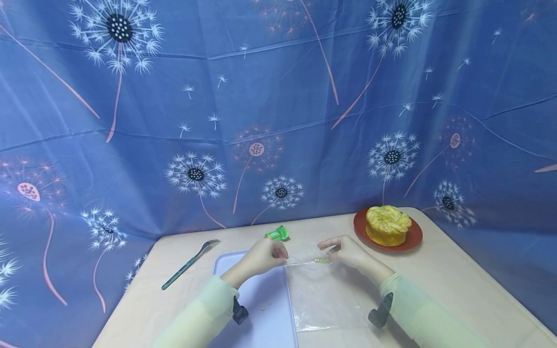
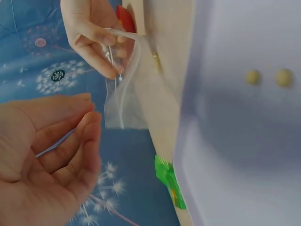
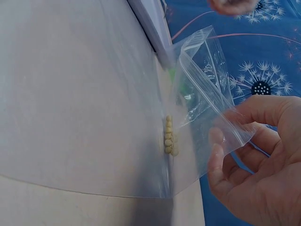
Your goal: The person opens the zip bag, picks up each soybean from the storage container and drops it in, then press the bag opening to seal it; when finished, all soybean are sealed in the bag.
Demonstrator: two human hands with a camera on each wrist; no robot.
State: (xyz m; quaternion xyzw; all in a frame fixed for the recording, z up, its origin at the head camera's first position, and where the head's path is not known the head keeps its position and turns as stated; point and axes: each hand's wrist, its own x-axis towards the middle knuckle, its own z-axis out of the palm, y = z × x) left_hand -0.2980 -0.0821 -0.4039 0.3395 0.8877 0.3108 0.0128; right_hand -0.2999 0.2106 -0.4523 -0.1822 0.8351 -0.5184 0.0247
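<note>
My right hand (image 1: 348, 249) pinches one upper corner of a clear zip bag (image 3: 207, 89), its mouth held up and partly parted. A row of several small, round, yellowish beans (image 3: 168, 136) shows through the plastic low in the bag. Close to the bag's other upper corner is my left hand (image 2: 56, 146), with thumb and fingertips near each other. A small gap parts it from the bag, and nothing shows in its fingers. Two more beans (image 2: 284, 77) lie on the pale lavender tray (image 1: 230, 261) below the left forearm.
A fork (image 1: 187, 266) with a green handle lies left of the tray. Behind the hands is a small green packet (image 1: 278, 233). At the back right, a red-brown plate (image 1: 361, 224) bears a round yellow bread (image 1: 387, 227). A blue dandelion-print cloth (image 1: 296, 121) hangs behind the table.
</note>
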